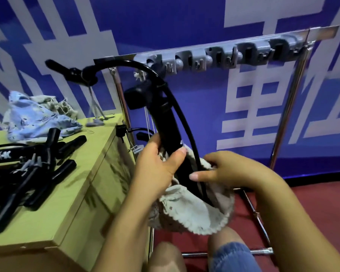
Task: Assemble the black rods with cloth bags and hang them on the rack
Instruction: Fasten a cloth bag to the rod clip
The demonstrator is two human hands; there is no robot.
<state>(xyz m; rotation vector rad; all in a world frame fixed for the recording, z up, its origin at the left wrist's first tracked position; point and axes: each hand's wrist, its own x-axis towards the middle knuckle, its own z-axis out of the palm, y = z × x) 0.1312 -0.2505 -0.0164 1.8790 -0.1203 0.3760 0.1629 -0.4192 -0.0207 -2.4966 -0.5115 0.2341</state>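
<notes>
While your left hand (157,165) wraps its fingers and thumb round the black rod (168,132), you keep that rod upright so its lower end drops straight into the beige cloth bag (186,209). Your right hand (232,169) pinches the bag's far rim between thumb and curled fingers, probably to hold the mouth wide so the rod and its black cord (185,122) slide in without snagging. The bag sits low in front of you, above your knees, with the rod's handle end sticking up toward the rack (220,54) on the far right. The rack's grey clips look free near the right, so hanging should be a short lift once the bag is drawn up. To the left, more black rods (37,165) lie heaped on the wooden table (71,209), with a pile of blue and beige bags (35,118) at its far edge.
</notes>
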